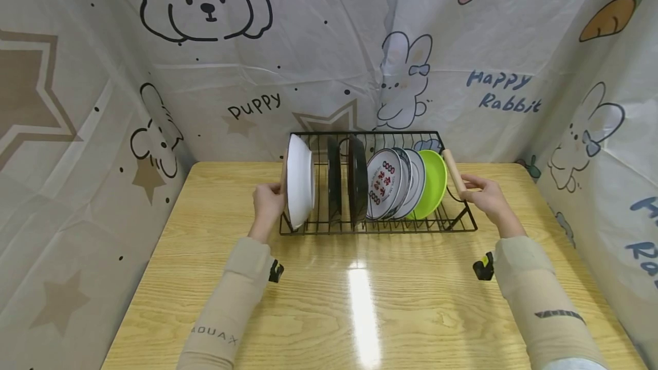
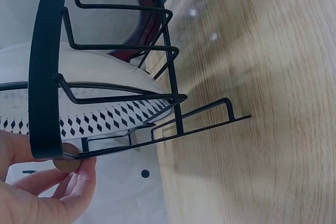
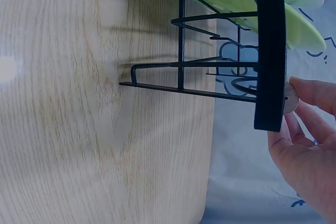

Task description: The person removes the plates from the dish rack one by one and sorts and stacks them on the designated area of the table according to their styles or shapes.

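Metal rack [image 3: 270, 51], glossy wood tabletop [image 1: 426, 296]

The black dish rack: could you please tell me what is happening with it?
A person grips the dish rack by its two wooden handles, left fingers at one end, right fingers at the other. In it, a white bowl, two dark dishes, several pale plates and a green plate stand on edge. I cannot tell whether it is lifted off the table.

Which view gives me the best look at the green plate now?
The head view: the green plate shows top to bottom, though a white plate overlaps its left side. Right wrist shows only part, behind bars of the black rack; left wrist doesn't show it.
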{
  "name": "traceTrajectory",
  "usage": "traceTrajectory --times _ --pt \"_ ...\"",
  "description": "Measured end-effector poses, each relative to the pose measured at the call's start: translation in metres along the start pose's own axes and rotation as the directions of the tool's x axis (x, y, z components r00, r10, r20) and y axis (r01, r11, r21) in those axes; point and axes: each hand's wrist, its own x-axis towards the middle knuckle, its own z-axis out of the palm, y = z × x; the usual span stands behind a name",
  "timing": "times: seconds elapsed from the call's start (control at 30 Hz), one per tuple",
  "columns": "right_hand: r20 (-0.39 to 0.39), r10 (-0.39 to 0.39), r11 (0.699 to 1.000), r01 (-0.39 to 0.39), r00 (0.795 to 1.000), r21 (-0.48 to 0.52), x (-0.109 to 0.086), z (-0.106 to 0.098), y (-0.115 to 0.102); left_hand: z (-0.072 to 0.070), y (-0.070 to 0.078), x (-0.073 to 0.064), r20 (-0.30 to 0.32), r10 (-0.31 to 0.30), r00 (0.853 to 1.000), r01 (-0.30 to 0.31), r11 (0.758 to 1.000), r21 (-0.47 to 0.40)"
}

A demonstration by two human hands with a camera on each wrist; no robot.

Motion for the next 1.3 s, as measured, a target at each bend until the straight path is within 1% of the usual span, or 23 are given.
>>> traceTrajectory --times 0.23,0.43,0.53,0.67,0.87,0.97,1.03,1.1,1.17,1.2,1.23,1.27,1.3 --pt "0.003 0.009 1.0 -0.009 1.0 0.002 -0.002 -0.003 0.0 0.003 0.002 -0.001 0.002 -0.003 1.0 0.003 1.0 0.003" --pt "0.007 0.019 1.0 -0.019 1.0 0.002 -0.003 -0.003 -0.001 0.004 0.001 -0.001 0.023 -0.033 0.999 0.033 0.999 -0.017" --pt "0.009 0.02 1.0 -0.02 1.0 0.003 -0.003 -0.004 -0.001 0.004 0.002 -0.002 0.028 -0.038 0.999 0.039 0.999 -0.018" --pt "0.017 0.023 1.0 -0.023 1.0 0.004 0.0 -0.006 -0.001 0.005 0.002 -0.002 0.031 -0.026 0.999 0.026 1.0 -0.012" --pt "0.034 0.049 0.999 -0.049 0.998 0.013 0.005 -0.009 -0.001 0.003 0.001 -0.001 0.043 -0.001 0.999 0.001 1.0 -0.012" --pt "0.048 0.07 0.997 -0.072 0.996 0.042 0.007 -0.01 -0.001 0.0 0.0 -0.001 0.076 0.012 0.997 -0.011 1.0 -0.01" --pt "0.059 0.076 0.995 -0.08 0.995 0.057 0.008 -0.01 -0.002 -0.003 0.0 0.0 0.115 0.022 0.993 -0.022 1.0 0.001" --pt "0.069 0.084 0.993 -0.089 0.994 0.073 0.009 -0.011 -0.002 -0.007 0.001 0.001 0.173 0.029 0.985 -0.032 0.999 0.016" --pt "0.082 0.086 0.993 -0.092 0.993 0.074 0.01 -0.011 -0.003 -0.012 0.003 0.002 0.231 0.029 0.973 -0.041 0.998 0.05" --pt "0.087 0.084 0.993 -0.091 0.993 0.073 0.01 -0.011 -0.003 -0.015 0.004 0.003 0.251 0.028 0.968 -0.044 0.997 0.056" --pt "0.093 0.082 0.993 -0.089 0.992 0.074 0.01 -0.011 -0.003 -0.018 0.006 0.003 0.263 0.026 0.965 -0.041 0.998 0.05" --pt "0.099 0.081 0.993 -0.089 0.992 0.073 0.011 -0.011 -0.003 -0.021 0.008 0.003 0.259 0.03 0.966 -0.04 0.999 0.034" --pt "0.102 0.08 0.994 -0.088 0.992 0.07 0.011 -0.011 -0.003 -0.024 0.01 0.004 0.236 0.036 0.971 -0.038 0.999 0.006"
